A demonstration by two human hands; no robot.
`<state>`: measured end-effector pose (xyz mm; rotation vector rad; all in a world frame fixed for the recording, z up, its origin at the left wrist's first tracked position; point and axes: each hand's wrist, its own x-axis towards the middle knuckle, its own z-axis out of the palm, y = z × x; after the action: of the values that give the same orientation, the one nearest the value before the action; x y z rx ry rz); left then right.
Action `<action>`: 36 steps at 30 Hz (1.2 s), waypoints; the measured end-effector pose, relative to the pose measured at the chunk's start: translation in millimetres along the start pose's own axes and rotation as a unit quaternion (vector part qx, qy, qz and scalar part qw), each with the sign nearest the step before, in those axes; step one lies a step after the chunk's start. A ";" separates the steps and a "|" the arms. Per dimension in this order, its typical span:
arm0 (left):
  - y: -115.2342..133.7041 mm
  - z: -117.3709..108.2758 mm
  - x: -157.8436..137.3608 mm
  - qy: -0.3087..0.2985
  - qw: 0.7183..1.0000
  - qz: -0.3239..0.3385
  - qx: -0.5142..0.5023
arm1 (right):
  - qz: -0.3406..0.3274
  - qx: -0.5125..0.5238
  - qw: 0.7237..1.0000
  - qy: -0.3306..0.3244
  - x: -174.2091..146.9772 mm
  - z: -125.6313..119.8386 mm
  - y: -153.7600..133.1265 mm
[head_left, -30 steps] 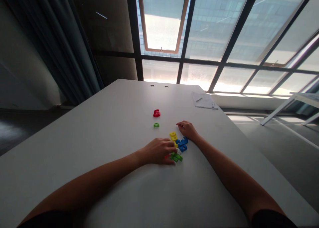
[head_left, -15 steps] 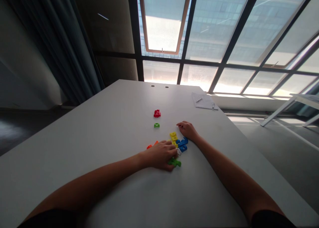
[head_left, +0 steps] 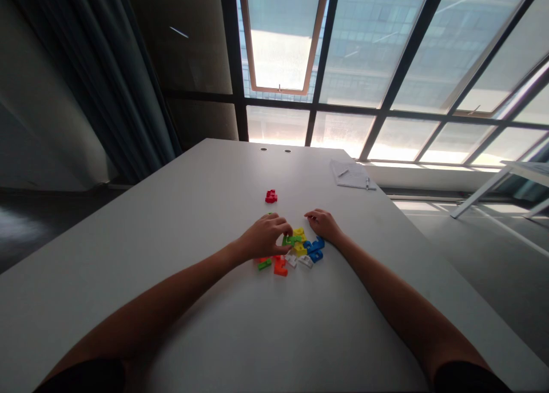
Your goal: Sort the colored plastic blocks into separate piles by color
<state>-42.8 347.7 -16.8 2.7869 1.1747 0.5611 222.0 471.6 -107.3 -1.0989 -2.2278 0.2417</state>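
Note:
My left hand (head_left: 266, 237) pinches a green toy block (head_left: 291, 240) between thumb and fingers, above a pile of coloured plastic blocks. Yellow blocks (head_left: 300, 249) lie just to the right of the held piece, and blue blocks (head_left: 315, 245) lie beyond them. Nearer to me are white blocks (head_left: 305, 261), an orange block (head_left: 280, 267) and a small green block (head_left: 265, 264). My right hand (head_left: 323, 224) rests on the table behind the blue blocks, fingers loosely extended and holding nothing. Another green block (head_left: 270, 214) is mostly hidden behind my left hand.
Red blocks (head_left: 271, 196) sit apart, farther back on the white table (head_left: 206, 210). Papers with a pen (head_left: 354, 174) lie at the far right edge. Two round holes are near the table's far end. Windows, a dark curtain (head_left: 94, 67) and a white-legged table stand around.
My left hand has moved away from me and slightly left, lifting the green block from the near side of the pile. Orange and white blocks are now uncovered. My right hand has stayed put.

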 end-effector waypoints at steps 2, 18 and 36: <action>-3.6 3.2 -1.2 -0.018 1.000 0.004 0.001 | 0.001 0.000 1.000 0.002 0.1 0.6 0.6; -62.6 20.0 -9.8 0.028 0.985 -0.165 -0.044 | -0.008 -0.005 1.000 -0.004 -0.1 1.1 0.6; -98.6 40.3 -19.6 0.086 0.973 -0.214 -0.009 | -0.005 -0.003 1.000 -0.008 -0.9 0.4 1.6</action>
<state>-108.1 406.8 -79.9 2.3914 1.7279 0.7697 223.2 471.9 -108.7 -1.0918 -2.2495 0.2417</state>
